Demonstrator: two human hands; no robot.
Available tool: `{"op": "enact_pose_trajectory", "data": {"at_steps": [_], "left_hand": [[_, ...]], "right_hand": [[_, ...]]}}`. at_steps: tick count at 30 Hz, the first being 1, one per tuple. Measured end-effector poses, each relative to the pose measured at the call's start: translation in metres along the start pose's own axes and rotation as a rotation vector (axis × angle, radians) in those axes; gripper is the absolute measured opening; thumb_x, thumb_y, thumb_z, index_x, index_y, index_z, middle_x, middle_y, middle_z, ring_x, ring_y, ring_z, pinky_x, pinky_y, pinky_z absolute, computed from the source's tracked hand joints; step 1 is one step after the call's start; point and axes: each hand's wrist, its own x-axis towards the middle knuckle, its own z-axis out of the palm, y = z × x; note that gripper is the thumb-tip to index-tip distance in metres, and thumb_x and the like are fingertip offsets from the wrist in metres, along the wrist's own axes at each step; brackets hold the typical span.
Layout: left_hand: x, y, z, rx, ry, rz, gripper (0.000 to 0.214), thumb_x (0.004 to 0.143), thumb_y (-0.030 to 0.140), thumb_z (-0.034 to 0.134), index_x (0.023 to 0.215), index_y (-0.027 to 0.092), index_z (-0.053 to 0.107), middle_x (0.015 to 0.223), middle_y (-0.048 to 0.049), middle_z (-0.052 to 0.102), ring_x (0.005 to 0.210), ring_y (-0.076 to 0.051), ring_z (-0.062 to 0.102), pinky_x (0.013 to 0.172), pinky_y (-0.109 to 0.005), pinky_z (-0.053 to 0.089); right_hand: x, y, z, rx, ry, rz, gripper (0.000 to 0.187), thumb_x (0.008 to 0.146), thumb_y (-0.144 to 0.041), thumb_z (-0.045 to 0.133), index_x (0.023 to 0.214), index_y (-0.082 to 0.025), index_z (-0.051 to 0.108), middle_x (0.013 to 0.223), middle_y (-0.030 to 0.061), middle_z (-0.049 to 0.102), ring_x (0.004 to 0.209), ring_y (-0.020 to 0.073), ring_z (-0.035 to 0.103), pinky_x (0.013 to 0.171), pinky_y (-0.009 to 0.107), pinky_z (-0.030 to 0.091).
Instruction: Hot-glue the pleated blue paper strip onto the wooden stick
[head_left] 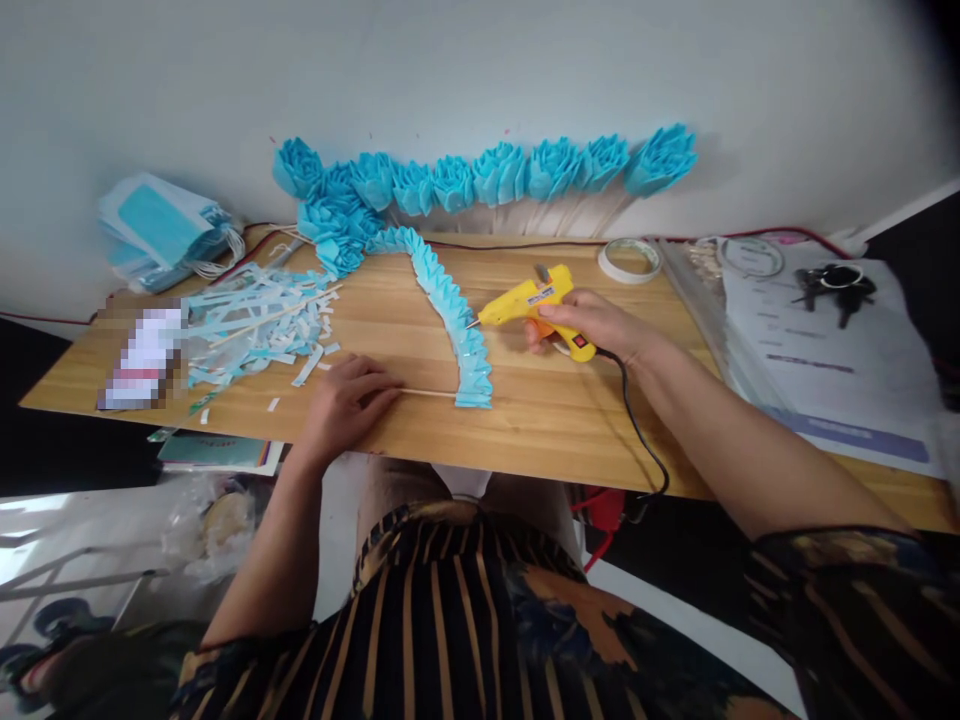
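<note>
My right hand (581,322) is wrapped round the grip of a yellow glue gun (529,298). The gun's metal nozzle points left and meets, or nearly meets, a long pleated blue strip (444,295). That strip curves from the back of the table down to the near side. My left hand (352,400) rests low over the wood with its fingers closed on one end of a thin wooden stick (429,392). The stick's other end lies at the strip's near end.
Blue fabric-like flowers (499,172) on stems lean along the wall. Left lie cut scraps (262,320), face masks (161,225) and a blurred-out object (146,355). Right are a tape roll (630,260), keys (836,285) and a printed sheet (817,350). A black cord (626,400) hangs over the table's front edge.
</note>
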Motion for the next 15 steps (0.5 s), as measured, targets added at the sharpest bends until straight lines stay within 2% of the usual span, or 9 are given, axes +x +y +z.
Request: {"op": "enact_pose_trajectory", "data": {"at_steps": [6, 15], "left_hand": [[-0.001, 0.000, 0.000, 0.009, -0.018, -0.013, 0.022, 0.101, 0.033, 0.062, 0.098, 0.020, 0.079, 0.091, -0.0071, 0.071, 0.086, -0.021, 0.062, 0.076, -0.036, 0.049], [0.001, 0.001, -0.001, 0.022, 0.000, -0.015, 0.020, 0.100, 0.028, 0.063, 0.097, 0.019, 0.080, 0.090, -0.0066, 0.071, 0.084, -0.020, 0.064, 0.075, -0.035, 0.049]], "right_hand": [[-0.009, 0.007, 0.003, -0.084, -0.045, -0.029, 0.052, 0.075, -0.072, 0.074, 0.074, -0.020, 0.074, 0.078, 0.0073, 0.075, 0.074, 0.0215, 0.068, 0.078, 0.036, 0.056], [-0.010, 0.014, 0.004, -0.062, -0.098, -0.143, 0.046, 0.086, -0.061, 0.071, 0.076, -0.016, 0.073, 0.078, 0.0080, 0.074, 0.069, 0.0162, 0.066, 0.066, 0.029, 0.056]]}}
